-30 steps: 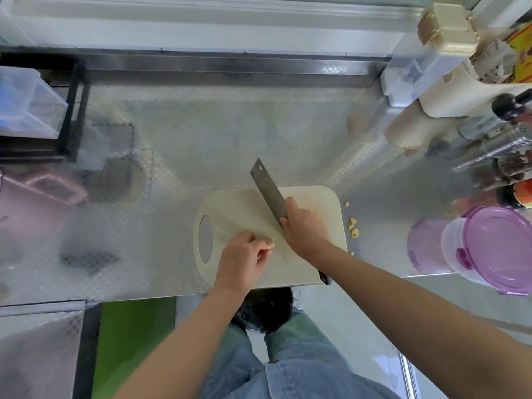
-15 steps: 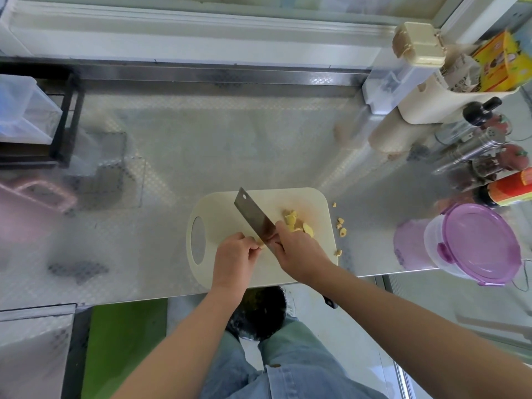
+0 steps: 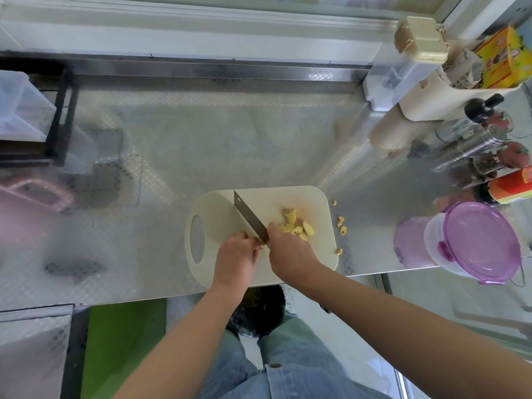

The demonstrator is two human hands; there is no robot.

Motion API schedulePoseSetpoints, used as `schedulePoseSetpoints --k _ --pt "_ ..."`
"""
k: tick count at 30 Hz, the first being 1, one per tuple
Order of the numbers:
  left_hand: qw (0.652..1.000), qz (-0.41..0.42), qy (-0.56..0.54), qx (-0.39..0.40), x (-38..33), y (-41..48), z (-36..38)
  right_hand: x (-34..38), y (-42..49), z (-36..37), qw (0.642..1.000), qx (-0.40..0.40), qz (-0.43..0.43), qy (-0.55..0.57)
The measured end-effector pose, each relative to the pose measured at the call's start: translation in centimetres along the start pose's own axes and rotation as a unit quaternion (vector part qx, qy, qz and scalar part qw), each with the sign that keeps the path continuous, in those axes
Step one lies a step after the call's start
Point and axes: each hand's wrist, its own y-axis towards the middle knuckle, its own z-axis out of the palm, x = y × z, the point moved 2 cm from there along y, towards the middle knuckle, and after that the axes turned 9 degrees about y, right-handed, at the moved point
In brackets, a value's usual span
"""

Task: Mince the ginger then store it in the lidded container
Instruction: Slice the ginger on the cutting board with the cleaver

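A cream cutting board (image 3: pixel 224 214) lies at the counter's front edge. My right hand (image 3: pixel 290 250) grips a cleaver (image 3: pixel 249 218) whose blade points away to the upper left, edge down on the board. My left hand (image 3: pixel 236 256) has curled fingers pinching a small ginger piece (image 3: pixel 261 241) right against the blade. A heap of yellow ginger slices (image 3: pixel 296 224) sits on the board to the right of the blade. The clear container with a purple lid (image 3: pixel 475 243) stands shut at the right end of the counter.
A few ginger bits (image 3: pixel 341 223) lie on the steel counter (image 3: pixel 201 145) beside the board. Bottles and a shaker (image 3: pixel 472 145) crowd the far right, with a cream holder (image 3: pixel 449 93) behind. A black rack (image 3: pixel 60 116) and a pink item (image 3: pixel 31 197) stand at left.
The view has shifted, so the board and the container sit further left in the frame. The cleaver blade moved left, uncovering the heap of slices; both hands stay on cleaver and ginger.
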Motion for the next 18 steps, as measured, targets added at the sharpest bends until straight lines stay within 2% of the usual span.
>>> schedulePoseSetpoints --k 14,18 --pt "0.999 0.041 -0.028 -0.02 0.9 0.1 0.2 -0.9 1.5 1.5 1.0 -0.017 -0.011 0.012" --pt "0.998 0.036 -0.037 -0.029 0.9 0.0 0.2 -1.3 1.4 0.9 0.999 -0.019 -0.006 0.045"
